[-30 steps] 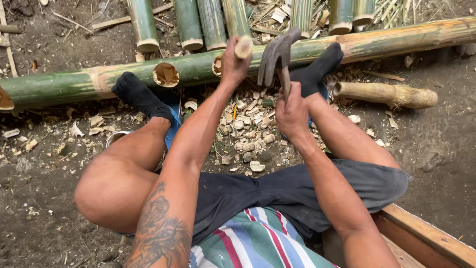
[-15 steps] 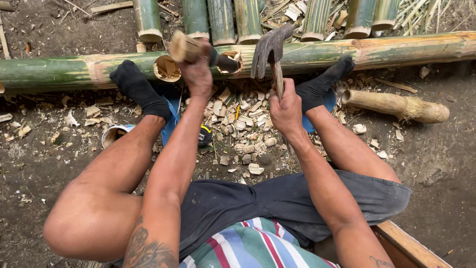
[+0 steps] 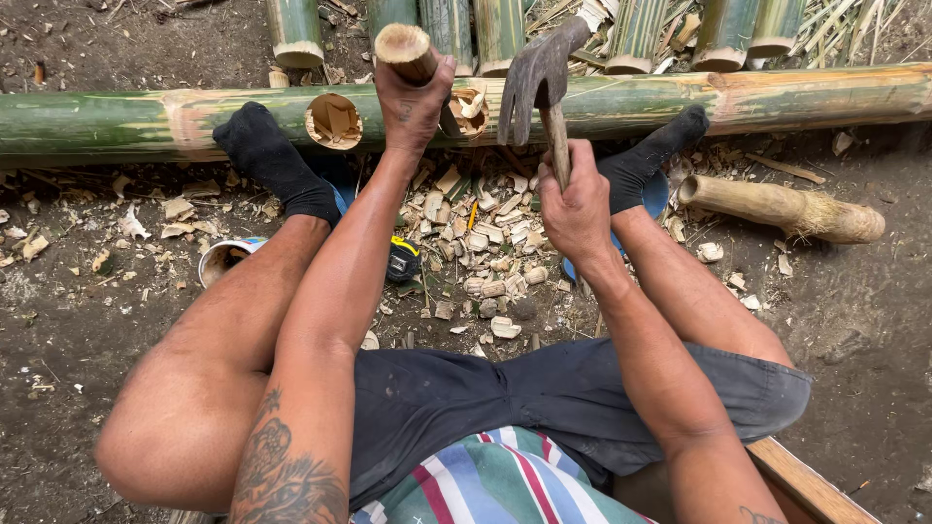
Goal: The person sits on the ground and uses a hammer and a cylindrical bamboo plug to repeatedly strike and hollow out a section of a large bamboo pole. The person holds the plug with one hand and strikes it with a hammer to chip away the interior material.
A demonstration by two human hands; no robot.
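Clamped: left hand (image 3: 413, 102) round wooden mallet (image 3: 406, 50), right hand (image 3: 575, 206) round hammer (image 3: 540, 89) handle; green bamboo pole (image 3: 116, 123) just beyond both fists.

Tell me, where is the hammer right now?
In the head view, the hammer is up in the right hand, near the middle top, its head in front of the long green bamboo pole, beside the left hand.

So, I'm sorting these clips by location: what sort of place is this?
Probably an outdoor bamboo-working spot on bare dirt ground: a long green bamboo pole with cut holes, scattered chips, and a hammer in the right hand.
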